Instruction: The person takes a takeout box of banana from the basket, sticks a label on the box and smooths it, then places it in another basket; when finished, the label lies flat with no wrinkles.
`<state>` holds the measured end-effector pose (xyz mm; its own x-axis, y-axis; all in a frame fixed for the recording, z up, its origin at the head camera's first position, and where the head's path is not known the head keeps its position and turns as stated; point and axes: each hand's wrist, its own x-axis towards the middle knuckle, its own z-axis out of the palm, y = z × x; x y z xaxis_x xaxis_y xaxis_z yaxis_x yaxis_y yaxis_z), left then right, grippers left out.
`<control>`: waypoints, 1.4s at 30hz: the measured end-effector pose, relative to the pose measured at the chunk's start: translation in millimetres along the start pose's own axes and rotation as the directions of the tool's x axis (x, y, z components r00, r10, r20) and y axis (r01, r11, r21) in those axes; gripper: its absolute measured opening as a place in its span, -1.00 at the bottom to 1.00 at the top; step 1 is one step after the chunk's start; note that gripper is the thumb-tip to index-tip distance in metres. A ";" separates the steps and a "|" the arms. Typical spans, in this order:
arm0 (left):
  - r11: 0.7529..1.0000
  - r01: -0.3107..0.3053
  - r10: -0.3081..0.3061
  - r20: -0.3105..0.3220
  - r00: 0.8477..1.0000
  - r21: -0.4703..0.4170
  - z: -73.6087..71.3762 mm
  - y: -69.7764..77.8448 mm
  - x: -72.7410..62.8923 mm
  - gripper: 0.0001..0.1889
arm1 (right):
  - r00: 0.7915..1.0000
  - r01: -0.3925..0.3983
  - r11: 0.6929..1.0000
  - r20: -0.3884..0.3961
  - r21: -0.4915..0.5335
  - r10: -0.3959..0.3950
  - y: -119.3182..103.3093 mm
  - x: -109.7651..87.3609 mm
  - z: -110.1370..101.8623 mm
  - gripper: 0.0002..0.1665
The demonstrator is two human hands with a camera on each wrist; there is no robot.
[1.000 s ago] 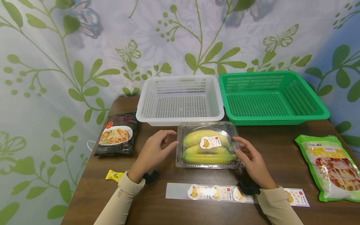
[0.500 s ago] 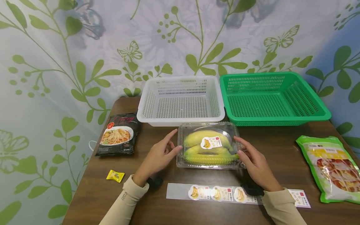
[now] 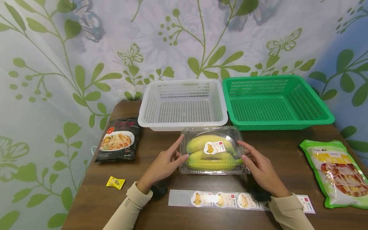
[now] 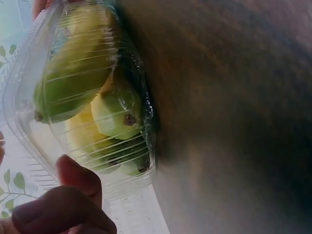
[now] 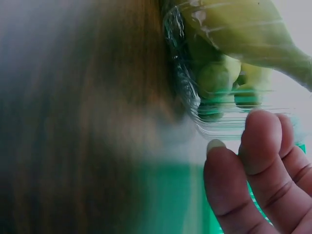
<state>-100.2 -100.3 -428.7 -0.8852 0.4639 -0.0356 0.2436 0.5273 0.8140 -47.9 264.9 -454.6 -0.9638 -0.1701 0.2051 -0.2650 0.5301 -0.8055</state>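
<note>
A clear plastic clamshell box [image 3: 211, 166] of yellow-green bananas [image 3: 212, 140] lies mid-table, with a banana-print sticker [image 3: 214, 147] on its lid. My left hand [image 3: 162, 167] is at its left side, index finger extended to the far corner and thumb at the rim. At the right side, my right hand [image 3: 261, 171] has its thumb and index finger at the edge. In the left wrist view, curled fingers [image 4: 80, 183] stand close by the ribbed wall. The right wrist view shows fingertips [image 5: 261, 129] right at the other end.
A strip of banana stickers [image 3: 219, 199] lies in front, partly under my right wrist. White [image 3: 182, 124] and green [image 3: 283, 123] baskets stand behind. At left are a black noodle packet [image 3: 116, 142] and small yellow wrapper [image 3: 115, 182]; a green-edged food bag [image 3: 336, 172] lies right.
My left hand has moved in to the box, its index finger straightening along the left side and its thumb coming onto the rim. The right hand stays at the right edge.
</note>
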 end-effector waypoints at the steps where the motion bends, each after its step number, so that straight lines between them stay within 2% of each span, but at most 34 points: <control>1: 1.000 0.003 -0.003 0.004 1.000 -0.001 0.3 0.2 -0.1 -0.22 | 1.000 0.003 1.000 0.002 0.000 -0.003 -0.1 -0.1 -0.2 -0.34; 7: 0.999 0.012 -0.012 0.005 1.000 -0.033 2.6 -0.3 -0.3 -0.21 | 1.000 -0.001 0.999 0.012 -0.033 0.001 1.5 0.4 -2.5 -0.33; 12: 0.999 0.021 -0.020 0.014 1.000 -0.042 3.9 0.6 -1.1 -0.24 | 1.000 -0.014 0.999 -0.008 -0.042 0.014 2.8 1.2 -9.8 -0.32; 21: 0.998 -0.007 0.009 0.035 0.999 -0.060 5.5 0.0 -1.5 -0.35 | 0.990 -0.027 0.999 -0.136 -0.042 0.021 12.7 10.5 -37.0 -0.32; 24: 0.998 -0.012 0.015 0.047 0.999 -0.062 6.1 0.3 -0.5 -0.39 | 0.981 -0.048 0.998 -0.184 0.037 0.054 16.6 15.1 -51.2 -0.33; 26: 0.998 -0.009 0.013 0.051 0.999 -0.067 6.0 0.9 0.0 -0.40 | 0.972 -0.065 0.987 -0.214 0.147 0.096 19.1 18.5 -61.4 -0.33; 29: 0.997 -0.005 0.009 0.054 0.999 -0.075 5.4 0.8 0.5 -0.40 | 0.953 -0.066 0.937 -0.255 0.344 0.161 23.9 23.9 -77.5 -0.34; 32: 0.996 -0.002 0.006 0.058 0.998 -0.084 5.2 0.9 0.8 -0.41 | 0.920 -0.044 0.840 -0.305 0.540 0.245 29.7 28.4 -93.0 -0.37; 33: 0.996 -0.004 0.009 0.061 0.998 -0.085 5.3 0.5 1.2 -0.41 | 0.903 -0.038 0.813 -0.328 0.581 0.277 31.2 29.4 -97.7 -0.38; 37: 0.996 -0.016 0.022 0.071 0.997 -0.092 5.5 0.5 1.9 -0.41 | 0.809 0.013 0.715 -0.428 0.699 0.403 35.3 30.8 -116.8 -0.44; 40: 0.995 -0.021 0.028 0.072 0.997 -0.093 5.8 0.4 2.1 -0.41 | 0.729 0.042 0.707 -0.506 0.706 0.462 37.6 30.5 -130.6 -0.46; 42: 0.995 -0.021 0.028 0.070 0.997 -0.093 5.9 0.2 2.4 -0.41 | 0.676 0.039 0.722 -0.551 0.690 0.490 40.0 30.4 -139.5 -0.50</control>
<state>-100.0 -94.9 -432.1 -0.8480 0.5272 -0.0539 0.2240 0.4487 0.8651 -91.7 396.8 -403.0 -0.7967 0.6022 0.0502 -0.2094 -0.1972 -0.9577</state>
